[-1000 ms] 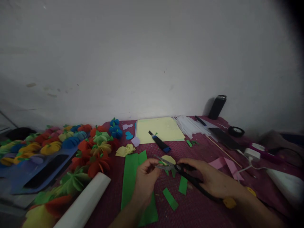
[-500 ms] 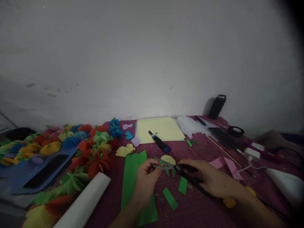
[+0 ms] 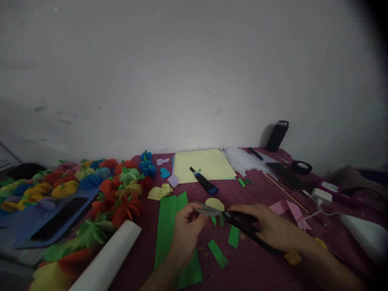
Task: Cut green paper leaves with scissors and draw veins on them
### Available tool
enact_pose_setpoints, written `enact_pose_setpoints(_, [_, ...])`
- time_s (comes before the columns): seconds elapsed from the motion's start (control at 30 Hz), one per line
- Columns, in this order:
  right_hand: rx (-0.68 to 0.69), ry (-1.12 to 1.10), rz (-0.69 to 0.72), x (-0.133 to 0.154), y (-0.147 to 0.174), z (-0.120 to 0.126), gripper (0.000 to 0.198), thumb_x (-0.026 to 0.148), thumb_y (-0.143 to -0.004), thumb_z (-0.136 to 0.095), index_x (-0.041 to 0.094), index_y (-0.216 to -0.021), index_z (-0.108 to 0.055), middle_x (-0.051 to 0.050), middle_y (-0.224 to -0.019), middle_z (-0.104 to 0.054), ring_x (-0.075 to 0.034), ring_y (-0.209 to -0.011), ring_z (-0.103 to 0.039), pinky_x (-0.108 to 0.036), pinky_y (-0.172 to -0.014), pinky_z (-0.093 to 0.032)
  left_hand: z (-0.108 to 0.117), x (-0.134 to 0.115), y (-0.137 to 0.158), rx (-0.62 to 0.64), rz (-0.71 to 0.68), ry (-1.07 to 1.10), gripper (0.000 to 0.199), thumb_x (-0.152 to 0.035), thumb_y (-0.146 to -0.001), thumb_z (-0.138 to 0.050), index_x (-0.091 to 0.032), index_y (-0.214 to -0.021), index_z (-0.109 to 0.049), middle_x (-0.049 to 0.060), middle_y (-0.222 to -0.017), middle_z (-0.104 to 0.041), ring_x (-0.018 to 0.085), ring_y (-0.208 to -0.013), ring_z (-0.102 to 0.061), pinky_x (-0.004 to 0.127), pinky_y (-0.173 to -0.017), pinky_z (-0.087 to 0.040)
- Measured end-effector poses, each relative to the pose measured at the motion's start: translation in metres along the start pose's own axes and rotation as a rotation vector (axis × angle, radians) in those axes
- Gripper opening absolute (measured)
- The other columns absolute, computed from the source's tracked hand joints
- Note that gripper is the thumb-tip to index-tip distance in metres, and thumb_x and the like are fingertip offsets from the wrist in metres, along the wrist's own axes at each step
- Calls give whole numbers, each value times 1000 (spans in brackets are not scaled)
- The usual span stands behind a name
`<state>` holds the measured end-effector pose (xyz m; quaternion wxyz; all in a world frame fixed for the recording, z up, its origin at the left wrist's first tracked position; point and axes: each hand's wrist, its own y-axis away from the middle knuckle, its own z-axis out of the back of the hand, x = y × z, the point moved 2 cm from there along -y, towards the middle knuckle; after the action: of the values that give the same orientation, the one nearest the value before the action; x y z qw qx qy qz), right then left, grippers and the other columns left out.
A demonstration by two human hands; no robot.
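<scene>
My right hand (image 3: pixel 257 222) grips black-handled scissors (image 3: pixel 232 218), their metal blades pointing left to the fingertips of my left hand (image 3: pixel 189 226). That left hand is closed in a pinch on a small green paper piece, mostly hidden by the fingers and blades. Just behind the blades lies a pale yellow paper disc (image 3: pixel 216 203). Cut green paper pieces (image 3: pixel 217 254) rest on the table below the scissors. Under my left wrist, long green paper strips (image 3: pixel 165 230) lie flat.
Colourful paper flowers (image 3: pixel 127 208) crowd the left side beside a white roll (image 3: pixel 106 258). A utility knife (image 3: pixel 204 182) lies partly on yellow paper sheets (image 3: pixel 209 159). Right stand a black bottle (image 3: pixel 277 136), a tape roll (image 3: pixel 301 167) and a white charger (image 3: pixel 321 197) with cable.
The scissor blades have come closer together at my left fingertips. The green bit seen between them before is now hardly visible. Both hands stay nearly in place.
</scene>
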<state>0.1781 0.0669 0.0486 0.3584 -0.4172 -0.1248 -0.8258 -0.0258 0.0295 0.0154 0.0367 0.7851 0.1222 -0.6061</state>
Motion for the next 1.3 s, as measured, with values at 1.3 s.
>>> enact_pose_setpoints(1.3, [43,58,9,-2,-1,1,17,15,-80,-54,21,-93,-63,2,-78,-60,-14,-68,-53,-22,-59,-40,0,3,0,-2,40,43,6,-18,-62,-71,-16,-63,-66,-2,-60,-62,11,-58,-49,21,-58,-37])
